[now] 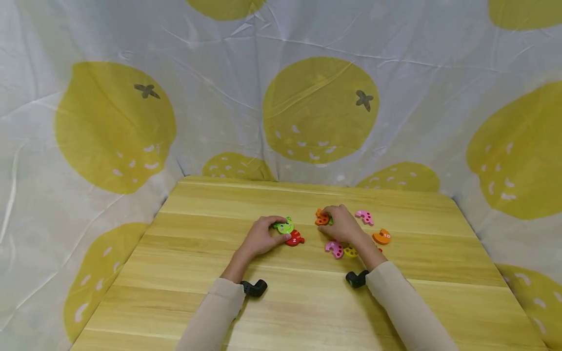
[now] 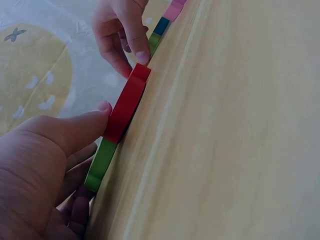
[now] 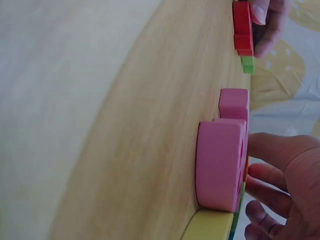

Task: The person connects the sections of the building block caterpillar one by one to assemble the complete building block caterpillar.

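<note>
A pink spotted piece [image 1: 337,249] and a yellow spotted piece [image 1: 350,252] lie nearest, beside the right forearm [image 1: 371,254], which could nudge them; next, the left hand [image 1: 262,237] grips a red "2" piece [image 1: 295,239] touching a green smiling-face piece [image 1: 285,228] on the wooden table [image 1: 303,307], and uneven pressure might part them; farther, the right hand [image 1: 344,224] pinches an orange spotted piece [image 1: 322,221]; a green piece [image 1: 331,219] there is mostly covered; a red sliver [image 1: 380,250] peeks past the forearm.

Fruit-print cloth [image 1: 219,97] behind wooden table [image 1: 303,312]

Left grip [image 1: 262,237] on red piece [image 1: 296,238]
</note>
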`<move>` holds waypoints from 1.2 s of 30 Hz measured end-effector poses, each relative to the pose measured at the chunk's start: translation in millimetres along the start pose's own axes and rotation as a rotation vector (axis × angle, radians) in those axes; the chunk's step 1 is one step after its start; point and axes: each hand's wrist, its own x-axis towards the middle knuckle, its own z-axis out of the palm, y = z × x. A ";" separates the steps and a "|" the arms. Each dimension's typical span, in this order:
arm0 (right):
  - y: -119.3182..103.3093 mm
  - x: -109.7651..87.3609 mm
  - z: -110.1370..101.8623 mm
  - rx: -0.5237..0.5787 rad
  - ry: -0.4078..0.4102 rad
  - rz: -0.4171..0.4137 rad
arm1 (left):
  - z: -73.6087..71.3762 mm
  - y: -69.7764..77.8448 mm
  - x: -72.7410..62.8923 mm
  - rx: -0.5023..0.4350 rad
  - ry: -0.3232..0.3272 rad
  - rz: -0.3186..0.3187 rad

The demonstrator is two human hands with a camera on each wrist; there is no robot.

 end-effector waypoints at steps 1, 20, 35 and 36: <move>-0.9 0.3 0.4 0.002 0.001 0.002 | -0.3 -0.2 0.0 -0.002 0.002 0.012; -13.4 -20.8 2.1 0.100 0.046 -0.053 | -1.1 1.2 -2.1 0.072 -0.041 0.041; -37.5 -37.7 21.9 0.203 0.023 -0.065 | -0.5 -1.3 -1.5 0.085 -0.046 0.060; -39.1 -38.0 23.0 0.212 0.019 -0.067 | -0.4 -1.5 -1.7 0.087 -0.051 0.056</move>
